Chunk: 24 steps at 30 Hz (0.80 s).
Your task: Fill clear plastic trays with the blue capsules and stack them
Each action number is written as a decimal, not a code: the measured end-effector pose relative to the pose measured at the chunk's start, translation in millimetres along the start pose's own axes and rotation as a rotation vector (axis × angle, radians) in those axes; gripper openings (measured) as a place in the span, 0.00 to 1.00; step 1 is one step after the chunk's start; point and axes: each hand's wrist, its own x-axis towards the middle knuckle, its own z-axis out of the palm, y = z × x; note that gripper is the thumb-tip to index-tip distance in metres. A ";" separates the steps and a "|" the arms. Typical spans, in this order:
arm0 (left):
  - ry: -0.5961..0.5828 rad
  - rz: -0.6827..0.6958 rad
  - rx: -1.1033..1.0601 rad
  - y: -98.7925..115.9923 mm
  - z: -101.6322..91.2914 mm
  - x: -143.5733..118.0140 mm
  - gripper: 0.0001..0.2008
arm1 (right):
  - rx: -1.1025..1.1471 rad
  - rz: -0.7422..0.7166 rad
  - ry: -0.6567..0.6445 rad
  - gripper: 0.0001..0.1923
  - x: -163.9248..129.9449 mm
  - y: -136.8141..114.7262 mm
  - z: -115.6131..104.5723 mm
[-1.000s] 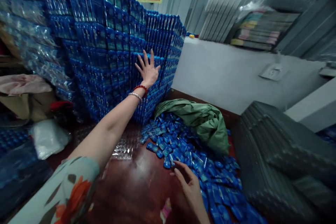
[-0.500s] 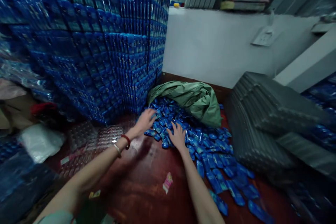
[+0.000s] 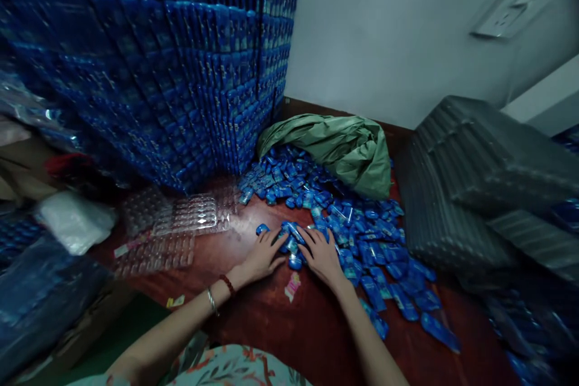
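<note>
Both hands are down on the red-brown desk [image 3: 253, 338]. Our left hand [image 3: 262, 256] lies flat with fingers spread, grasping nothing, its fingertips touching a small cluster of blue packets [image 3: 289, 241]. Our right hand [image 3: 322, 255] is also spread, palm down over the same cluster, nothing clenched in it. The packets lie between and under the fingertips, at the near edge of one big heap, too many to count. One green bag [image 3: 344, 148] sits behind, one blue stacked wall [image 3: 181, 72] at the left.

Blue packets [image 3: 357, 235], blue stacked trays [image 3: 181, 60], green bag [image 3: 344, 148], red-brown table [image 3: 289, 332], red bead bracelet [image 3: 227, 284], floral sleeve [image 3: 235, 368]
</note>
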 end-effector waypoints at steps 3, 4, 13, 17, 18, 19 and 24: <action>0.022 0.033 -0.054 -5.2 -11.2 -17.4 0.24 | 0.029 0.016 0.003 0.23 -20.4 5.2 -0.8; 0.075 -0.004 -0.049 -13.0 -19.5 -16.6 0.22 | 0.035 0.038 0.024 0.23 -24.7 6.2 -1.1; 0.190 -0.366 0.454 -92.6 -92.4 78.0 0.29 | 0.193 0.089 0.129 0.20 -2.4 -54.2 -0.9; 0.167 -0.318 0.434 -84.5 -92.8 94.9 0.23 | 0.091 -0.014 -0.115 0.26 -9.5 -80.3 8.0; 0.169 -0.313 0.429 -80.7 -93.0 92.8 0.23 | 0.089 -0.034 -0.143 0.27 -17.1 -80.0 8.6; 0.173 -0.300 0.420 -76.8 -93.2 88.1 0.24 | 0.099 -0.048 -0.157 0.28 -26.3 -77.2 8.2; 0.198 0.007 0.244 -56.9 -80.9 30.4 0.25 | 0.227 0.035 -0.065 0.18 -69.8 -48.5 -2.1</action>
